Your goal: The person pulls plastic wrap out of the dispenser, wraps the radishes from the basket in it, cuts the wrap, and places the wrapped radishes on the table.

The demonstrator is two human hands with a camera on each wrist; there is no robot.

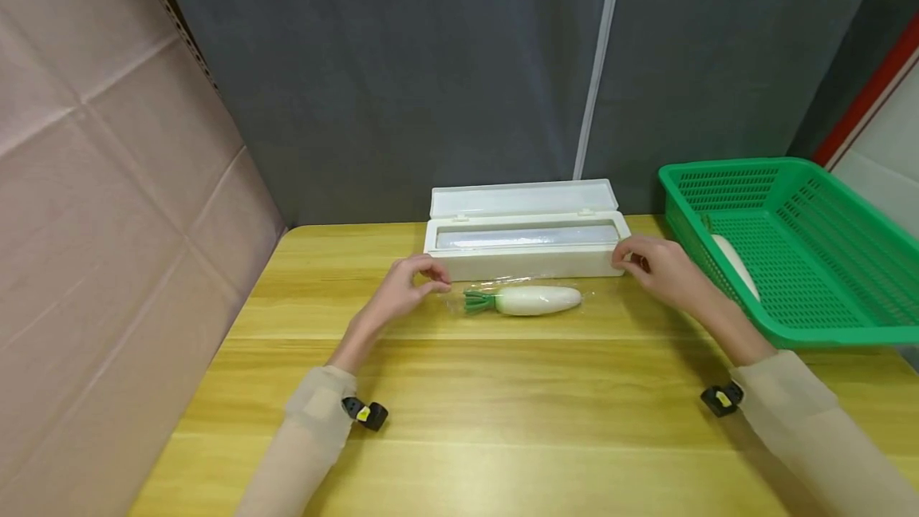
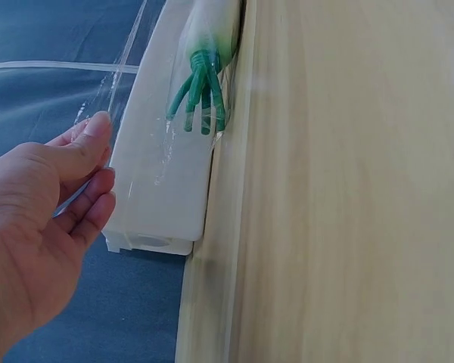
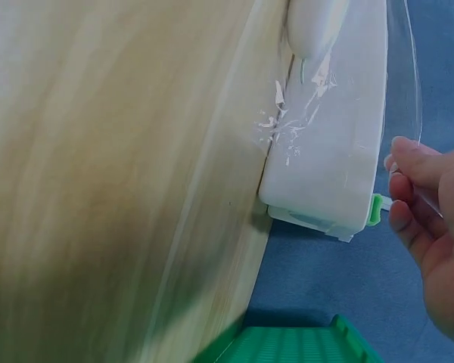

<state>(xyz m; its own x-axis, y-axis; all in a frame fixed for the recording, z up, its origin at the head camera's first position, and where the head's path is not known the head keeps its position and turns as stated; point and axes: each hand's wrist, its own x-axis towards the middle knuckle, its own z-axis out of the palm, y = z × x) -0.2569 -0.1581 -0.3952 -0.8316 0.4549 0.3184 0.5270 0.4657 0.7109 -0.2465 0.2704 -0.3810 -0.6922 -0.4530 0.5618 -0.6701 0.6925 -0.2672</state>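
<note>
A white radish [image 1: 538,300] with cut green stalks lies on the table in front of a white cling film dispenser [image 1: 531,264], whose lid [image 1: 524,199] stands raised. Clear cling film [image 2: 125,57] stretches over the radish and the dispenser's front. Between thumb and forefinger my left hand [image 1: 409,286] pinches the film's left corner, beyond the stalk end. My right hand [image 1: 660,266] pinches the opposite corner, by the dispenser's right end. In the right wrist view, the film's edge [image 3: 413,83] runs taut up from those fingertips, and a green tab [image 3: 374,210] sits on the dispenser's end.
At the right stands a green plastic basket [image 1: 847,335] holding another white radish [image 1: 736,266]. A dark grey panel [image 1: 402,86] rises behind the wooden table [image 1: 502,421], and a pale cloth-like wall [image 1: 108,262] flanks its left side.
</note>
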